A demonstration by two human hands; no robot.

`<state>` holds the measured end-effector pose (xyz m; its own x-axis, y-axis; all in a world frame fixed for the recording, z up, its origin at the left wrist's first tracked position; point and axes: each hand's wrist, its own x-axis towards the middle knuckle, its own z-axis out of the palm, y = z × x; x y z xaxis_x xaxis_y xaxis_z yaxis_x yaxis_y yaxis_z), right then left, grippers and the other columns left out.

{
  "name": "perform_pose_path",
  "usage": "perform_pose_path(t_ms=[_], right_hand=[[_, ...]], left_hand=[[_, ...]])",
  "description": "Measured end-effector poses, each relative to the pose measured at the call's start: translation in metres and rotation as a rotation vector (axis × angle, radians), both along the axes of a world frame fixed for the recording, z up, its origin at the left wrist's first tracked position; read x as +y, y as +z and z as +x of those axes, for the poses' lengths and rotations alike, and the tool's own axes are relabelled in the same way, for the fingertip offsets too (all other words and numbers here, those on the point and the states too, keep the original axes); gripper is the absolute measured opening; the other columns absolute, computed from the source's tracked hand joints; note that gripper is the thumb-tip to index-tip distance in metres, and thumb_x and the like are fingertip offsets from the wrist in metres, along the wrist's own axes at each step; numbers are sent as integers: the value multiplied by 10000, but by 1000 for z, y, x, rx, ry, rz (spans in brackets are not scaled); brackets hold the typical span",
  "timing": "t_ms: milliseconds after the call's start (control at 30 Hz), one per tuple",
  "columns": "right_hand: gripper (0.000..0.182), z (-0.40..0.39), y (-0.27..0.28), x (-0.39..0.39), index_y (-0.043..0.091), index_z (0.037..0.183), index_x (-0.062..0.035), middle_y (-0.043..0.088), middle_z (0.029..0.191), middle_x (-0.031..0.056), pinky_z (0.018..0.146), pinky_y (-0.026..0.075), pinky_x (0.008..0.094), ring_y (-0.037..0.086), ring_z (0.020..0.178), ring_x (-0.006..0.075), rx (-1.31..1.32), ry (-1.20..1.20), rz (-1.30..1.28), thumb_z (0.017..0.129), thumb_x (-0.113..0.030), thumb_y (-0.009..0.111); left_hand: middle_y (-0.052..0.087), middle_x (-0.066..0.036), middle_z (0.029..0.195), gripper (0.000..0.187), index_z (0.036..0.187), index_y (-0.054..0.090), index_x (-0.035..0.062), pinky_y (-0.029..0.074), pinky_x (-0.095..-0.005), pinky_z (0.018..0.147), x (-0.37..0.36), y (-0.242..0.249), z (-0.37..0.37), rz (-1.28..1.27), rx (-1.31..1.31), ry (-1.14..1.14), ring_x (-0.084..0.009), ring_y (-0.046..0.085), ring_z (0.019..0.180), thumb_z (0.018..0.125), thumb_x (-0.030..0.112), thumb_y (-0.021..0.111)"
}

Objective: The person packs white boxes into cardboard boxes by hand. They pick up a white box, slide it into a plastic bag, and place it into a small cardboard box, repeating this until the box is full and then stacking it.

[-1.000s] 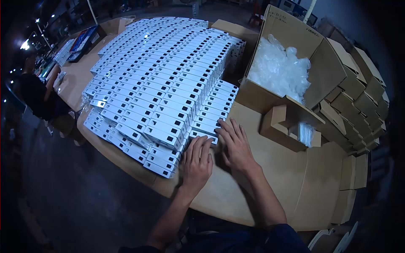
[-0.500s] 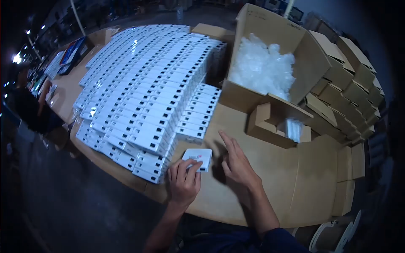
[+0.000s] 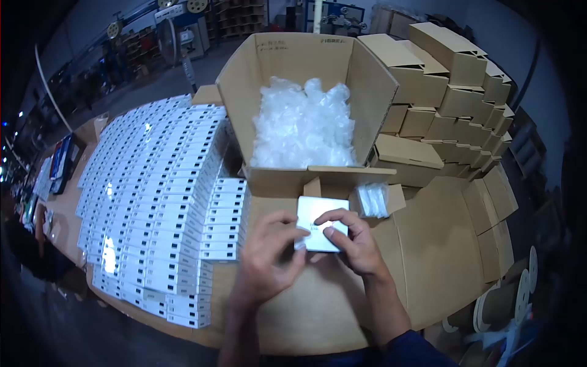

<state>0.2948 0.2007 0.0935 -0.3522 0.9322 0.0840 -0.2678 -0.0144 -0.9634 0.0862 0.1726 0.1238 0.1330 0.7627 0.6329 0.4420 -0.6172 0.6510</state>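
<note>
A flat, square white box (image 3: 325, 243) is held up over the table, its face toward me with small print on it. My right hand (image 3: 361, 248) grips it from the right, thumb and forefinger on the face and other fingers partly hidden behind. At the box's lower left corner is my left hand (image 3: 269, 260), somewhat blurred, its fingers bent and apart; whether the fingertips touch the box is hard to tell. On the left stand rows of similar stacked white boxes (image 3: 153, 202).
Behind my hands stands a big carton (image 3: 244, 104) filled with clear plastic bags (image 3: 306, 122). A smaller open carton (image 3: 396, 199) holds clear packets (image 3: 373, 200). Folded brown cartons (image 3: 452, 116) are piled right. Spools (image 3: 520, 293) lie below the table's right edge. Another person's arm (image 3: 40, 226) is far left.
My view has turned right. The white box has left the tabletop and is in my right hand, which was outstretched and empty. My left hand has come off the box's face to its left corner.
</note>
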Motion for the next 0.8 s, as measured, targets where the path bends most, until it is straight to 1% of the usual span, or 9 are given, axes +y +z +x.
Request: perform_pose_path(t_ms=[33,67,200,300,400,567,700,733,800], right_hand=[[184,3,10,10,655,1184,12,649,1134,91,816,648,323,675,1000,176,55,-19,-51,1052,-96,587],[171,7,14,23,653,1154,35,652,1103,103,743,686,340,698,934,189,9,-80,62,1055,-72,564],[163,20,48,71,694,1083,31,673,1035,110,736,653,301,700,907,163,-267,-269,369,1014,5,548],[210,31,65,103,715,1136,-66,655,983,182,811,556,368,701,908,278,-698,-451,513,937,-80,650],[289,40,56,127,706,1183,-98,645,1037,218,896,517,433,639,986,389,-724,-466,548,896,-119,689],[312,46,52,135,689,1207,-82,650,1082,218,908,511,437,634,1003,381,-713,-426,501,897,-109,690],[370,48,51,143,675,1253,-75,626,1163,237,959,499,455,617,1087,408,-771,-447,591,884,-94,694],[385,43,52,146,671,1265,-74,616,1184,242,966,497,457,613,1099,414,-756,-467,606,881,-93,694],[435,36,55,157,660,1302,-75,584,1238,258,996,486,463,598,1131,433,-719,-498,630,870,-98,702]], left_hand=[[651,-149,1133,249,1022,722,40,566,-394,881,23,13,-1,29,-4,11,-323,686,1011,790,-16,792],[668,-146,1083,222,1016,718,28,564,-373,852,48,24,1,11,-6,33,-305,692,978,804,-16,772],[704,-148,986,181,1005,725,11,560,-382,805,182,42,12,124,140,26,-290,695,876,828,17,761],[710,-163,990,226,1021,748,26,561,-411,831,273,39,29,106,364,-23,-322,697,910,805,56,809],[713,-173,1009,270,1033,767,38,556,-425,868,334,33,49,139,554,-67,-349,694,967,778,80,842],[709,-184,1034,240,990,787,34,544,-442,911,388,19,62,90,796,-231,-374,678,1042,764,87,850],[734,-202,933,131,936,749,-27,563,-427,836,399,26,60,18,547,-197,-402,712,880,845,67,746],[732,-199,864,135,928,695,-53,568,-404,785,400,31,56,122,448,-183,-350,726,784,878,72,689],[723,-186,854,145,936,665,-51,566,-391,780,398,46,49,78,276,-119,-295,730,800,886,83,685]])
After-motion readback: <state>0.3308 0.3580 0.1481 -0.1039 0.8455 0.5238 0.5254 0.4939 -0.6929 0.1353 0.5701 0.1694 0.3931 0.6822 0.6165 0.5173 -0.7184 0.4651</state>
